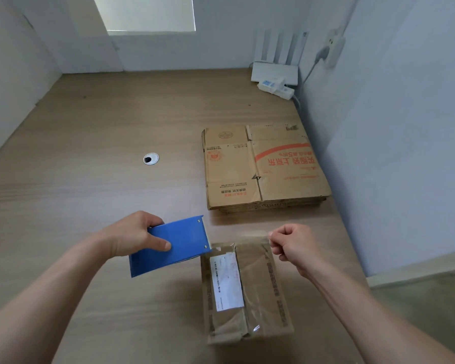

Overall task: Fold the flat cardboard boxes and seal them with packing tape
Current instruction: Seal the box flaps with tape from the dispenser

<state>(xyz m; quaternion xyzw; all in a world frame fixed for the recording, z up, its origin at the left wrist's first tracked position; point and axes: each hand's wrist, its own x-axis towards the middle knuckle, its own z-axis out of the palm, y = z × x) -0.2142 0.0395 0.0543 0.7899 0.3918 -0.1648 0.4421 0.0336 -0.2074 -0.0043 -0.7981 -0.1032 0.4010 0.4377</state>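
A folded brown cardboard box (247,290) with a white shipping label stands on the wooden table near the front edge. Old clear tape shines on its top flaps. My left hand (132,236) grips a blue tape dispenser (172,245) just left of the box's far corner. My right hand (293,245) pinches the free end of a clear tape strip (241,236), stretched from the dispenser across the box's far edge. A stack of flat cardboard boxes (263,166) with red print lies farther back on the right.
The wooden table (90,153) has a round cable hole (150,158) left of centre. A white router (275,72) and a power strip (276,89) sit in the far right corner by the wall. White walls close in on the left, back and right.
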